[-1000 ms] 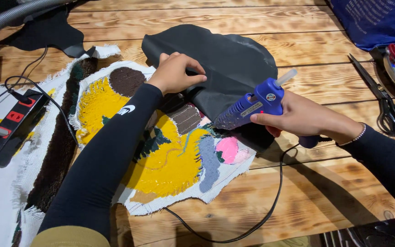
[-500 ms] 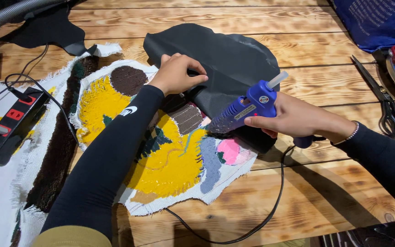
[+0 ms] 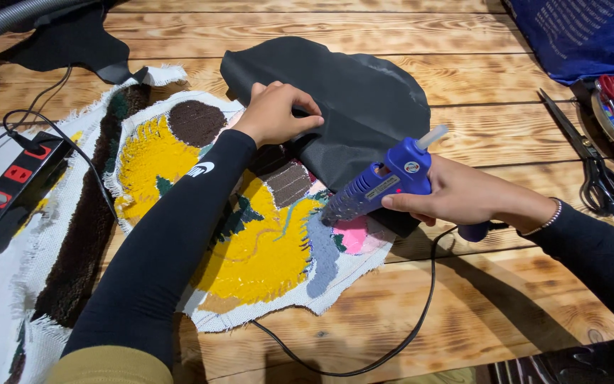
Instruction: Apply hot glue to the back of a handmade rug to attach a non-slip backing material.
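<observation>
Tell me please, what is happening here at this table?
A person works on a colourful tufted rug piece lying on a wooden table. The left hand presses down a black backing fabric that partly covers the rug. The right hand holds a blue glue gun, its nozzle pointing at the edge of the fabric. Scissors lie at the right, a power strip at the left.

Tight black long sleeves are worn on both arms, ending right at the wrists. A small white logo is printed on the left forearm. A thin beaded bracelet is worn by the right hand (image 3: 463, 195). The left hand (image 3: 277, 114) is bare.
</observation>
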